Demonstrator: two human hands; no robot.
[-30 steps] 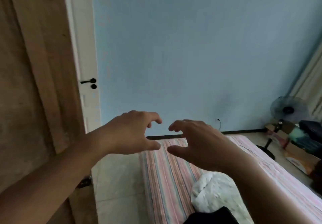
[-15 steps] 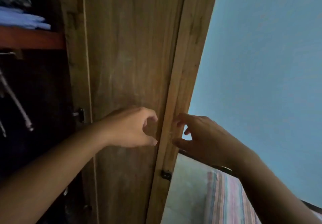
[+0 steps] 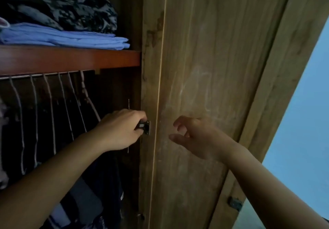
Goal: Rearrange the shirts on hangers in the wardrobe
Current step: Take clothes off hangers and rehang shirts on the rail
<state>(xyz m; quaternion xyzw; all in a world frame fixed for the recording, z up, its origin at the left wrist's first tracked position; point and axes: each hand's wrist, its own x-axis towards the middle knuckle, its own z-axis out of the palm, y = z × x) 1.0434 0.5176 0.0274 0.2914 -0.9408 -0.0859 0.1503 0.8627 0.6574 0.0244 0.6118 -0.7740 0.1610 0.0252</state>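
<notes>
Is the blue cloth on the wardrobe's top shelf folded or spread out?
Folded: the light blue cloth lies in flat stacked layers on the reddish wooden shelf, its layered edges showing.

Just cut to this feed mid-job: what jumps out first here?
The left hand grips the small dark handle on the edge of the wooden wardrobe door, mid-frame. The right hand hovers beside it with loosely curled fingers, holding nothing. Left of the door, wire hangers hang in a row from a rail under a shelf bearing folded blue cloth.

Left hand (image 3: 122,129) fingers curled in a grip, right hand (image 3: 197,136) loosely curled, empty
</notes>
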